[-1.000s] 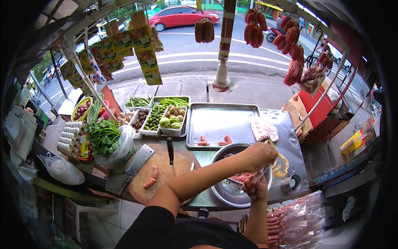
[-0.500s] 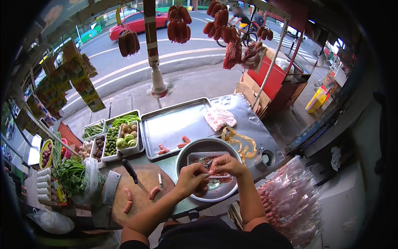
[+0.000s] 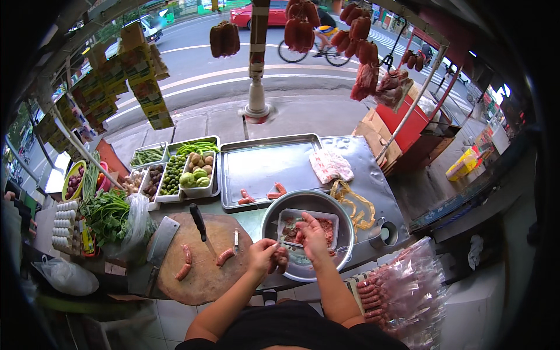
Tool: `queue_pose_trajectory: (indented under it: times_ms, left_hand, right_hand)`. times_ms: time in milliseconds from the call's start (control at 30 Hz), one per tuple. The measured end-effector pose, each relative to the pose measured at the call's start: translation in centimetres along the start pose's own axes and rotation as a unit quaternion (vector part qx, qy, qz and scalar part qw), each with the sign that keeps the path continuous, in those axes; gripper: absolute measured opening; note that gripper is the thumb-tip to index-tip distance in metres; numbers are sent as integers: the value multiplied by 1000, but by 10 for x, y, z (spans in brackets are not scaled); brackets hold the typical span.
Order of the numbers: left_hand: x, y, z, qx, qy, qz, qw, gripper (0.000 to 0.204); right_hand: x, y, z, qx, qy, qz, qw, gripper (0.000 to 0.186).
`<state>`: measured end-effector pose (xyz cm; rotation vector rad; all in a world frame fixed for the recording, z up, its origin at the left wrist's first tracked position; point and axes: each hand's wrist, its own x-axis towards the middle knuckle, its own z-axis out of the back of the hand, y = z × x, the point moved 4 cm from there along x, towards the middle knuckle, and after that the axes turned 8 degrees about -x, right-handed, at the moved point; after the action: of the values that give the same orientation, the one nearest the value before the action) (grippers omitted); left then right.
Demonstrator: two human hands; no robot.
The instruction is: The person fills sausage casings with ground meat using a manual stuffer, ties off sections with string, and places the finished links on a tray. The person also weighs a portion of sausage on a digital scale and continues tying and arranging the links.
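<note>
Over the near left rim of a wide metal basin (image 3: 348,255), my left hand (image 3: 267,256) is closed in a pinch; what it holds, if anything, is hidden. My right hand (image 3: 315,240) reaches into the clear plastic tub (image 3: 286,217) inside the basin, its fingers apart beside the ground meat (image 3: 328,227). Left of the basin lies a round wooden chopping board (image 3: 204,280). On it rest a sausage link (image 3: 184,262), a shorter sausage (image 3: 224,257), a slim white tool (image 3: 236,240) and a black-handled knife (image 3: 198,221), its handle raised.
A cleaver (image 3: 162,240) lies at the board's left edge. Behind stands a metal tray (image 3: 268,157) with several sausage pieces. Vegetable bins (image 3: 173,175), a greens bunch (image 3: 108,210) and egg trays (image 3: 64,224) fill the left. Bagged sausages (image 3: 402,291) sit at right; meats (image 3: 300,35) hang overhead.
My hands, close together over the tub before, have separated. The left is now nearer the basin's rim, and the right has opened over the meat. The whole view has shifted.
</note>
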<state>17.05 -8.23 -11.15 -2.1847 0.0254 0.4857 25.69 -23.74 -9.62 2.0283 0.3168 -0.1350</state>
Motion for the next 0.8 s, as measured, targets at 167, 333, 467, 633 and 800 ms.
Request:
queue_pose_trajectory:
  times_ms: [167,333,467,633,800]
  left_hand:
    - [-3,13,38,-127,-53,12,990,8]
    - [4,32,59,-207,-143,-76,965,6]
    - [-1,40,86,-278,-122,-73,950,7]
    - [-19,50,111,-319,-199,-21,926,13]
    - [-35,43,115,-271,-210,-64,937,11]
  right_hand:
    - [-54,-28,-47,-470,103,220,849,16]
    - [-69,-39,-79,-528,94,376,755,15]
    - [-73,-55,-91,-553,117,435,701,17]
    - [-76,-80,-103,-549,147,375,733,12]
    - [-75,-92,-107,-509,162,304,789,13]
